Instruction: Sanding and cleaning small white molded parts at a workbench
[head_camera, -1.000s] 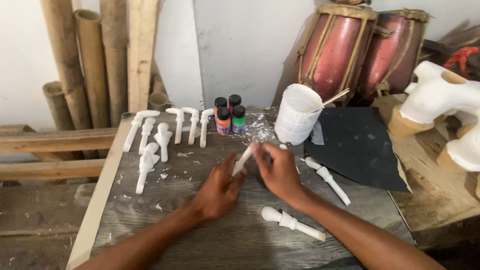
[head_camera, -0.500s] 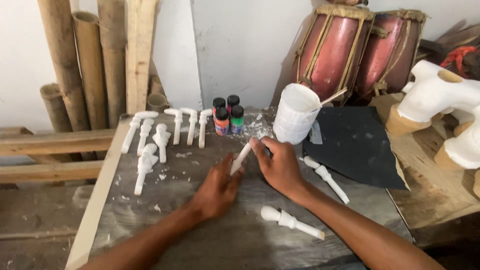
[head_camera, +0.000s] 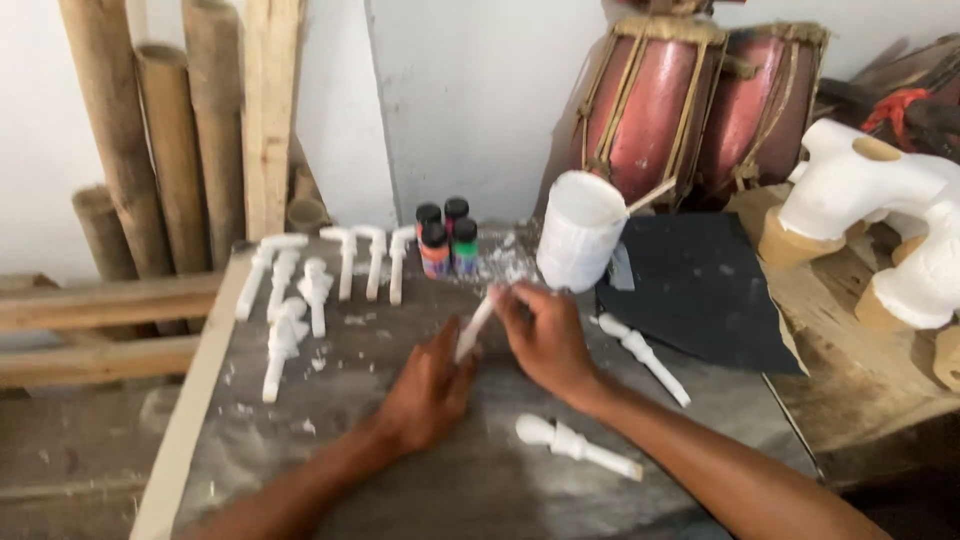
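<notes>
Nearest me a finished white peg (head_camera: 578, 447) lies loose on the surface (head_camera: 350, 470); my left hand (head_camera: 428, 390) and right hand (head_camera: 545, 340) each pinch one end of a white stick (head_camera: 475, 325), steadying it just above mid-surface. Beyond, more white pieces (head_camera: 300, 285) lie in a row for reach, paint bottles (head_camera: 446, 240) and white cup (head_camera: 578, 232) at the back edge

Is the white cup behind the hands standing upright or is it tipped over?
Upright. The white cup stands on its base on the table, its round open rim faces up, and a thin stick leans out of it.

The white pipe-shaped pieces (head_camera: 345, 262) looked like matt, chalky plaster, and the tabletop (head_camera: 360, 400) was rough grey wood with white dust. The drums (head_camera: 650, 110) had glossy red wood, and the dark sheet (head_camera: 700, 290) looked matt like sandpaper.
</notes>
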